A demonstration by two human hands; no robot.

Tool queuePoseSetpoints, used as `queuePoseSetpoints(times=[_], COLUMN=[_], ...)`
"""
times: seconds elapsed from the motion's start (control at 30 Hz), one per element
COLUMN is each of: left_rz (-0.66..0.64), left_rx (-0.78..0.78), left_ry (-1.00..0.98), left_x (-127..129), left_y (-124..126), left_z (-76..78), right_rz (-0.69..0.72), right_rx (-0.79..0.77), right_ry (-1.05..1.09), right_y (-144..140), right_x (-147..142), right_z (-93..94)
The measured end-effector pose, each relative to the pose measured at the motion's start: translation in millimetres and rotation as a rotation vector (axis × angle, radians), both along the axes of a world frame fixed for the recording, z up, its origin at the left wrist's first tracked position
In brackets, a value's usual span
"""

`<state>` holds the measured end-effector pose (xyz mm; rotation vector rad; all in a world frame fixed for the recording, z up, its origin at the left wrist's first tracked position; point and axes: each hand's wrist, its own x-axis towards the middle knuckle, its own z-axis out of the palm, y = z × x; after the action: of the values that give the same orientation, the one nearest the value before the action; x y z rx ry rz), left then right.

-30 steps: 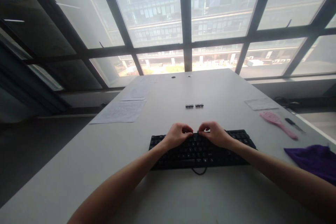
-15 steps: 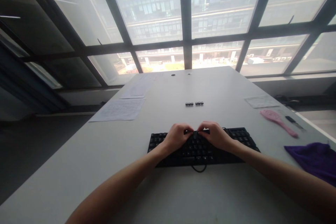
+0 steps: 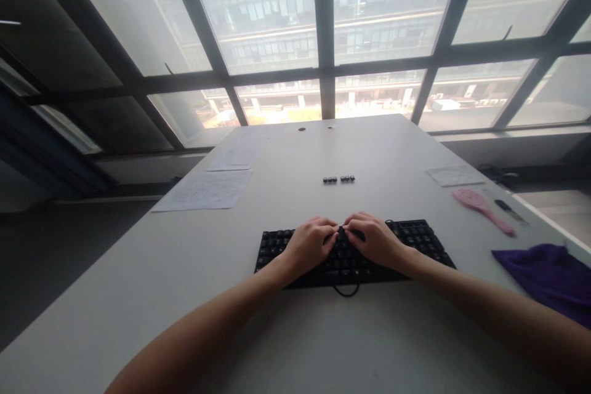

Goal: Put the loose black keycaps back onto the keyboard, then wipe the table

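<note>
A black keyboard (image 3: 327, 280) lies on the white desk in front of me, its cable looping out at the front edge. My left hand (image 3: 314, 240) rests over its upper middle, fingers curled and the thumb close to the index finger. Facing it, my right hand (image 3: 372, 239) is bent in the same pinch-like way. The fingertips of both hands nearly meet around one spot in the top rows of keys. Whatever small part lies between them is too dark and hidden to make out. Beyond the keyboard stand small black keycaps (image 3: 330, 180) in two short rows.
Paper sheets (image 3: 203, 191) lie along the desk's left side. At the right are a pink hairbrush (image 3: 482, 208), a small black-handled tool (image 3: 508, 208), a flat clear packet (image 3: 455, 175) and a purple cloth (image 3: 542, 271). Large windows stand behind the desk (image 3: 295, 154).
My view has shifted slightly. Both hands stay at the keyboard's upper middle; the fingertips have drawn a little closer together, and the fingers have shifted slightly. The keycaps on the desk have not moved.
</note>
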<state>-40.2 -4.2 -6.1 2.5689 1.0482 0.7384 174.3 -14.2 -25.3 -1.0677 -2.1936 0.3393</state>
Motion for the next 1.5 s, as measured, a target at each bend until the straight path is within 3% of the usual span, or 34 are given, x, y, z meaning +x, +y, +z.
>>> queuePoseSetpoints(times=[0.5, 0.8, 0.93, 1.1, 1.23, 1.37, 1.5], left_rz=[-0.012, 0.008, 0.079, 0.3, 0.387, 0.403, 0.403], left_rx=[0.109, 0.005, -0.108, -0.139, -0.141, -0.157, -0.166], left_ry=[0.139, 0.063, -0.029, 0.033, 0.072, 0.104, 0.141], left_x=[4, 0, -4, 3, 14, 24, 29], left_y=[-6, -3, 32, 115, 168, 191, 194], left_z=[2.8, 4.0, 10.7, 14.8, 8.7, -0.6, -5.8], right_rz=[-0.059, -0.072, -0.11, -0.26, -0.286, -0.26, -0.229], right_rx=[0.041, -0.025, -0.084, 0.02, 0.021, -0.004, -0.018], right_ry=[-0.115, -0.113, -0.069, -0.189, -0.328, -0.391, -0.418], right_y=[-1, 0, 29, 107, 163, 189, 195], right_x=[-3, -3, 3, -3, -18, -29, -33], right_z=[-2.3, 2.2, 11.2, 27.1, 27.7, 18.4, 11.8])
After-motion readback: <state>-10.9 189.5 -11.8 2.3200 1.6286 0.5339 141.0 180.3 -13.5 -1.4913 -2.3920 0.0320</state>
